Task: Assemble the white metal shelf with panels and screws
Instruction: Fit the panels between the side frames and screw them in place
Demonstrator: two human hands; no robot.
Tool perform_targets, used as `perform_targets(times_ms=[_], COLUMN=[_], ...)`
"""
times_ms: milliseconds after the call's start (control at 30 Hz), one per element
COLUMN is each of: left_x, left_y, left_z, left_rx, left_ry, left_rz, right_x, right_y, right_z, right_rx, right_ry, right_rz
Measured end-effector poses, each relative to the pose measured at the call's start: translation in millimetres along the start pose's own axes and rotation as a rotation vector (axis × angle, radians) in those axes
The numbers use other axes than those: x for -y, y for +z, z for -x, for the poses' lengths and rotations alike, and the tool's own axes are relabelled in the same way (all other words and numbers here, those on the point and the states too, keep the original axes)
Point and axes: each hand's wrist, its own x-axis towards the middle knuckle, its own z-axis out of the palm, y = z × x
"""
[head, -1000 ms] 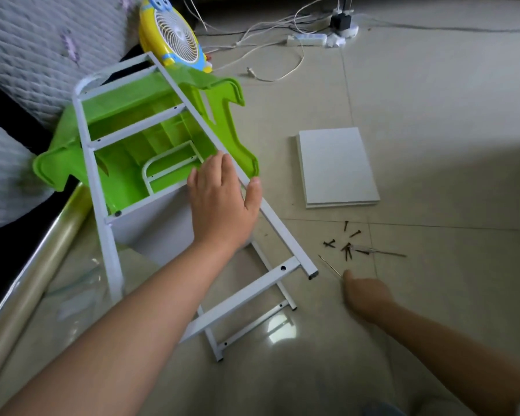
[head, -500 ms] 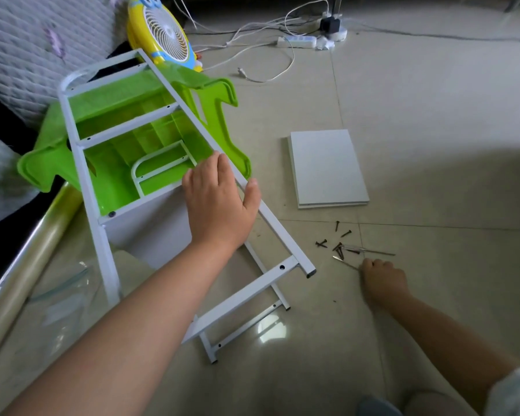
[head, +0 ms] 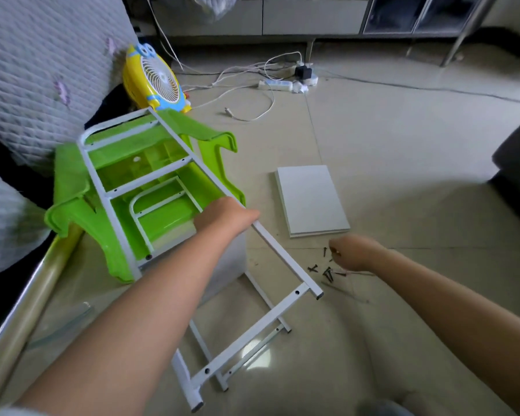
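The white metal shelf frame [head: 283, 260] lies tilted on the floor, its far end propped on an upturned green plastic stool [head: 69, 211]. One white panel [head: 234, 261] sits inside the frame below my left forearm. My left hand [head: 225, 216] rests on the frame's right rail; its fingers are foreshortened and mostly hidden. A stack of loose white panels [head: 311, 202] lies to the right. Several dark screws [head: 327, 272] are scattered on the tiles. Just above them hovers my right hand [head: 353, 253], fingers curled and pinching a small screw.
A thin metal rod [head: 344, 292] lies beside the screws. A yellow desk fan [head: 155, 82], a power strip [head: 275, 84] and cables sit behind. A rolled clear sheet [head: 21, 310] lies at left beside a quilted sofa [head: 27, 70]. A dark object [head: 517, 169] stands at right.
My right hand moved up from the floor to the screws and lifted with its fingers pinched. The view tilted upward. My left hand stayed on the frame.
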Motion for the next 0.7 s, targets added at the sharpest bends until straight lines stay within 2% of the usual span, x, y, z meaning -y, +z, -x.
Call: perform_targets(times_ms=[133,333,567,700], left_x=[2,27,53,68], left_y=[-1,-7,-15,-10], left_z=[14,34,50,58], left_rx=[-0.014,0.036,0.065,0.136], left_ry=[0.006,0.019,0.026,0.017], left_rz=[0.024,0.032,0.054,0.06], right_x=[29,67,94,115], right_y=[-46,-71,-95,-89], right_z=[34,75,45,36], right_rx=[-0.068,-0.185,-0.188,-0.23], right_ry=[-0.024,-0.053,-0.053,-0.128], right_rz=[-0.035,-0.09,-0.077,-0.037])
